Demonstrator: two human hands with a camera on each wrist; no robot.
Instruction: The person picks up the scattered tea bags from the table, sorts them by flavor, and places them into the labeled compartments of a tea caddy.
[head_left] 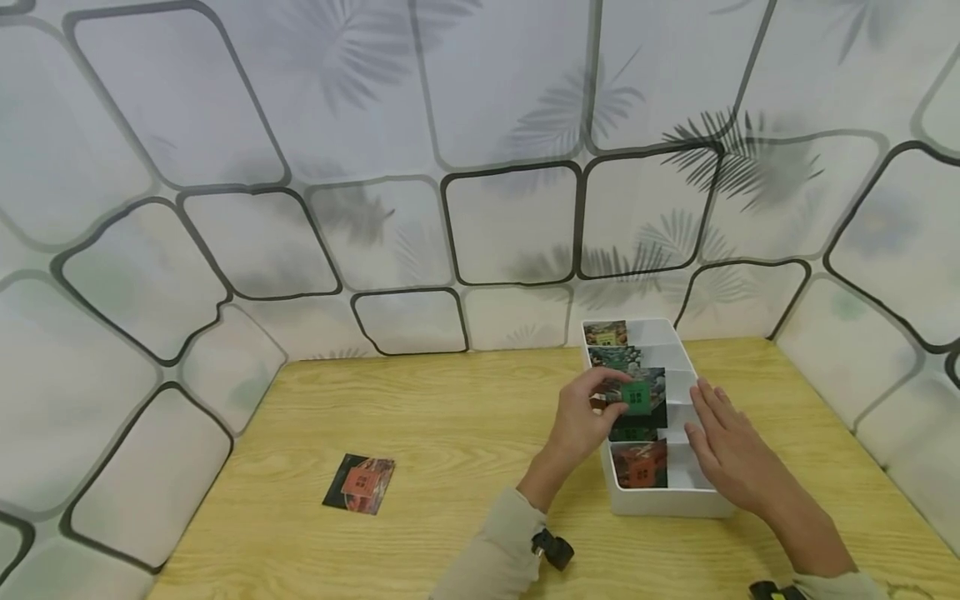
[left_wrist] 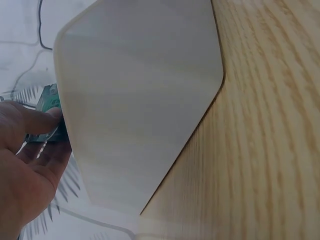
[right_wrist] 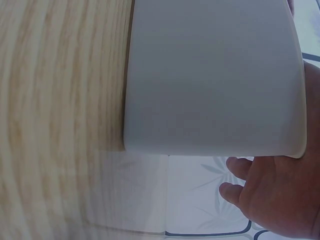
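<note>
My left hand [head_left: 581,422] pinches a dark card with a green square [head_left: 637,398] between thumb and fingers, over the middle of a long white divided box [head_left: 671,502]. In the left wrist view, the same card [left_wrist: 49,100] shows beyond the box wall [left_wrist: 140,100]. My right hand [head_left: 738,454] lies along the box's right rim with its fingers straight. Cards stand in the left part of the compartments: an orange-red one [head_left: 641,464] at the near end, a green one [head_left: 617,358] farther back, and a yellow-marked one [head_left: 606,334] at the far end.
A card with an orange-red square [head_left: 360,483] lies flat on the wooden table [head_left: 450,417], well left of the box. Patterned curtain-like walls [head_left: 510,225] surround the table at the back and both sides. The box's far end stands near the back wall.
</note>
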